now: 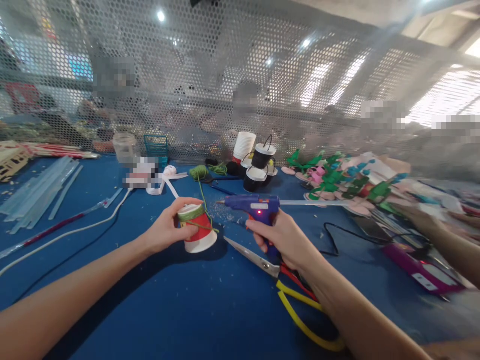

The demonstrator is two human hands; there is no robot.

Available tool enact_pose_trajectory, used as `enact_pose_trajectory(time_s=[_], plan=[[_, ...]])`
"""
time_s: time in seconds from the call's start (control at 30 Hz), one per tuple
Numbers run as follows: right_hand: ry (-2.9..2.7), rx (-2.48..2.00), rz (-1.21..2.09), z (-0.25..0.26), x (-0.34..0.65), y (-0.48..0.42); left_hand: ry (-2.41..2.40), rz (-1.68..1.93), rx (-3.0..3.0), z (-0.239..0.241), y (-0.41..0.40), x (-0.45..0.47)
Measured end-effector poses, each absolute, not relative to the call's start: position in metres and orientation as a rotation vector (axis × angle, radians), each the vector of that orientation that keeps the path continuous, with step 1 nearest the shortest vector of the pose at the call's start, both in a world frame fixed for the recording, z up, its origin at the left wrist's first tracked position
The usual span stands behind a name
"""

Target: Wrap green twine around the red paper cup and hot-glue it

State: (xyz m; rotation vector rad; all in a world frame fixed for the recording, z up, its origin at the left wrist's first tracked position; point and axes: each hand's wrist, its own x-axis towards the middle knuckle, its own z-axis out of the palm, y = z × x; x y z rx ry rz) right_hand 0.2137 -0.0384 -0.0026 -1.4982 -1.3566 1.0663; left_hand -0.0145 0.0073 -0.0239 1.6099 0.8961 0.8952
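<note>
My left hand (172, 227) is closed round a red and white paper cup (202, 242), tilted with its wide rim downward. Green yarn (190, 214) is wound round the cup's narrow end, and a strand runs back to a green yarn ball (198, 172). In my right hand (277, 235) is a blue hot glue gun (249, 202), its red light lit and a clear glue stick (313, 203) sticking out behind. The nozzle points left toward the cup, apart from it. Below the gun lie open scissors (258, 260) with red and yellow handles, partly hidden by my right forearm.
Glue sticks (41, 192) lie at the left beside a white cord. Stacked white cups (244, 146) and small black buckets (258, 175) stand at the back, before a perforated metal screen. Rightward are artificial flowers (333, 177), a purple device (422, 270) and another person's arm (438, 230).
</note>
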Motion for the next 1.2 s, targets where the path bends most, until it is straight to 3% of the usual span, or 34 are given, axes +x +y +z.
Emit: enact_pose_trajectory(time_s=[0.43, 0.57, 0.7, 1.1, 1.2], plan=[[-1.53, -2.092, 0.457, -0.023, 0.233, 0.021, 0.784, 1.025, 1.527, -0.026, 0.013, -0.018], [-1.83, -1.781, 0.284, -0.006, 0.208, -0.002, 0.816, 1.005, 1.543, -0.025, 0.012, -0.016], [-2.019, -1.287, 0.535, -0.002, 0.178, -0.025, 0.886, 0.959, 1.615, -0.021, 0.007, -0.014], [-1.762, -1.211, 1.029, 0.004, 0.178, -0.042, 0.785, 0.78, 1.597, -0.016, -0.002, -0.009], [-1.73, -1.195, 0.988, 0.005, 0.181, -0.042, 0.759, 0.77, 1.607, -0.013, -0.004, -0.009]])
